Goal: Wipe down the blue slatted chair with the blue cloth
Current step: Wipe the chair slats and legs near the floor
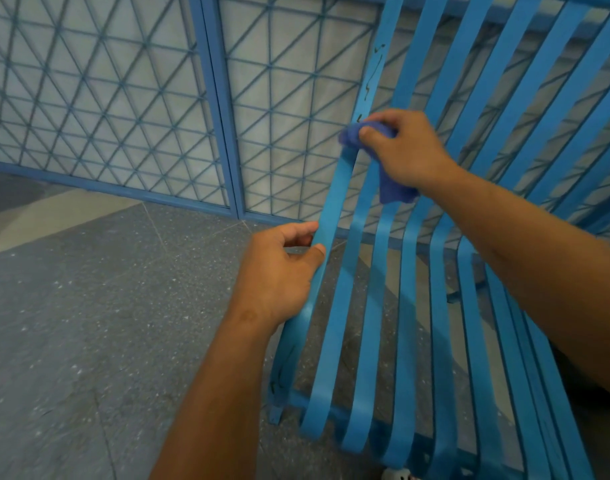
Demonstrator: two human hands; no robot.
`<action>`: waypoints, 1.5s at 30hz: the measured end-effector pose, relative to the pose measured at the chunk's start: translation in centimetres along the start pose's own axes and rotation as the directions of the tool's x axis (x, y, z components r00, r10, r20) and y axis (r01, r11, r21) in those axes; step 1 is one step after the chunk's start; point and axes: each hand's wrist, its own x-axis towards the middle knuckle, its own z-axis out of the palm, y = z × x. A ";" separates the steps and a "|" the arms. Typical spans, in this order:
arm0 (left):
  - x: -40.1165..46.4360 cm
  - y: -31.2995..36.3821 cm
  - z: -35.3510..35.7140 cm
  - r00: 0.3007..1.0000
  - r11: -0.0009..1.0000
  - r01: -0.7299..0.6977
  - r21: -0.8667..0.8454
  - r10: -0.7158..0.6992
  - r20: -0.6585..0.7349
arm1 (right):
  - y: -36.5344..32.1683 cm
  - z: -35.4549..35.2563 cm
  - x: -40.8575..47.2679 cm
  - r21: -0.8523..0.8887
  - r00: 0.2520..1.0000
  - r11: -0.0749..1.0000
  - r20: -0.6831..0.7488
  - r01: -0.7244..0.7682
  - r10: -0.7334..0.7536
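Note:
The blue slatted chair [411,289] fills the right half of the view, its curved slats running from the backrest down to the seat. My right hand [407,147] grips the blue cloth [393,188] and presses it against the leftmost slat of the backrest, just below some dark marks on that slat. The cloth's loose end hangs below my palm. My left hand [279,271] holds the same leftmost slat lower down, with fingers and thumb curled round its edge. More dark marks show near the slat's lower front bend.
A blue metal lattice fence [123,98] with pale panels stands close behind and to the left of the chair. Grey speckled stone floor [88,323] spreads to the left. A small white object [397,474] peeks out under the chair's front edge.

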 end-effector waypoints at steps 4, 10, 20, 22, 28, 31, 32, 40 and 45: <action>0.1 0.1 -0.1 1.000 1.000 0.022 0.005 -0.022 -0.005 | 0.9 1.7 1.2 -0.036 0.995 0.997 -0.075 -0.064 0.061; 0.2 0.2 -0.6 0.996 0.993 0.090 -0.075 -0.090 0.003 | -0.5 4.7 -2.3 -0.136 0.997 0.989 0.065 0.055 -0.046; -1.3 1.6 -2.6 0.944 0.926 0.310 -0.218 -0.272 0.187 | -3.0 5.7 -12.8 0.045 0.991 0.994 0.086 0.104 -0.107; -1.7 1.7 -3.0 0.940 0.921 0.327 -0.213 -0.296 0.168 | -3.0 5.5 -11.6 0.041 0.992 0.996 0.096 0.076 -0.080; -2.7 2.3 -3.7 0.931 0.931 0.347 -0.115 -0.327 0.163 | -3.2 5.8 -9.0 -0.013 0.998 1.000 0.053 -0.017 0.018; -2.9 2.6 -3.9 0.927 0.934 0.349 -0.069 -0.334 0.174 | -3.8 5.9 -10.7 -0.012 0.997 0.998 0.060 -0.056 0.057; -2.9 2.7 -4.0 0.921 0.929 0.363 -0.068 -0.347 0.178 | -4.1 5.9 -11.5 -0.009 0.996 0.998 0.070 -0.056 0.057; -4.0 1.9 -4.5 0.878 0.840 0.478 -0.258 -0.464 0.115 | -7.5 6.5 -21.8 0.174 0.999 0.984 0.009 -0.043 0.042; -4.4 1.4 -4.1 0.917 0.898 0.396 -0.191 -0.377 0.129 | -7.2 6.0 -21.3 0.166 0.999 0.986 0.040 -0.028 0.022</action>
